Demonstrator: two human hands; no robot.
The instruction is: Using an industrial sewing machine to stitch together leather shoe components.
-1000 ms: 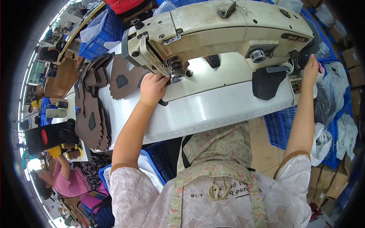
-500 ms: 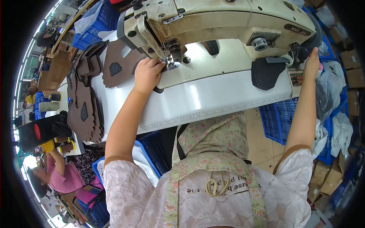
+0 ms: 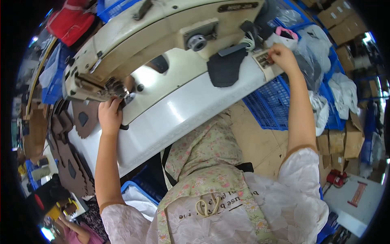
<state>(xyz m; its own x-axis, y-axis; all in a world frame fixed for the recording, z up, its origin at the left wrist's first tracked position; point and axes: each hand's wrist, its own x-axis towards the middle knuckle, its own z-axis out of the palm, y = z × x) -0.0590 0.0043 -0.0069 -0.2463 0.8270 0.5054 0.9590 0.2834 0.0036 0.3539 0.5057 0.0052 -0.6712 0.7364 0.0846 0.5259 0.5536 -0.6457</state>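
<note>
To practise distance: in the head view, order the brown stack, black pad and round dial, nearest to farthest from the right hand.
1. Black pad, left of the right hand
2. Round dial, on the sewing machine
3. Brown stack, far left

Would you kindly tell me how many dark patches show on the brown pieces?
2: one dark patch on the brown piece at the left hand, another on the brown stack farther left; more may be hidden.

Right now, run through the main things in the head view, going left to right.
Stack of brown scalloped pieces → left hand → silver dial on the sewing machine → black fabric piece → right hand → white plastic bag at far right.
</note>
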